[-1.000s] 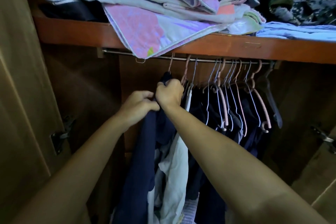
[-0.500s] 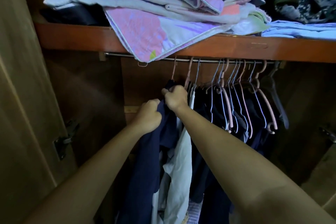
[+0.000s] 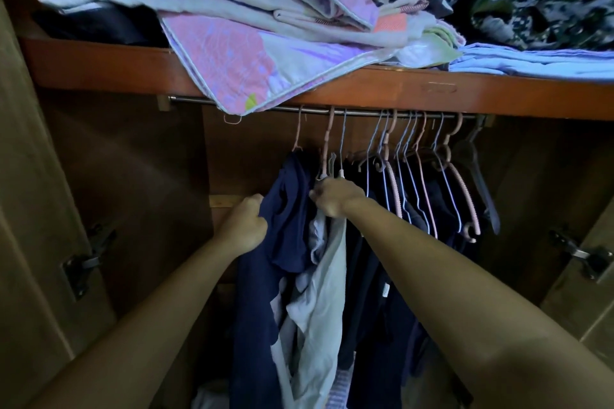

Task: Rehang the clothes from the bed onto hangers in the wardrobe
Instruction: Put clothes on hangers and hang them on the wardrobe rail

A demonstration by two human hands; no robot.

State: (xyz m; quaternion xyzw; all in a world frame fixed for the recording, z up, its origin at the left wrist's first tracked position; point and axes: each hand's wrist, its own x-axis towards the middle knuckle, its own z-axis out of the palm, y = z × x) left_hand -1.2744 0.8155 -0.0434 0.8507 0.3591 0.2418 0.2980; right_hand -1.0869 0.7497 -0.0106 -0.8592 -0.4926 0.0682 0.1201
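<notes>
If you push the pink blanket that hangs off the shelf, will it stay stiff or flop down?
The pink blanket would probably flop: its corner already droops limply over the shelf edge. It looks thin and soft, so likely light. A push might slide it off, since part of it hangs past the edge above the rail.

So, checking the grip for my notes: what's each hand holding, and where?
Left hand grips the navy garment at its left edge; right hand pinches fabric near its collar.

Shelf: reddish wood, above the rail.
On shelf: pink-lilac quilt overhanging the edge; camouflage cloth; folded pale-blue fabric.
</notes>
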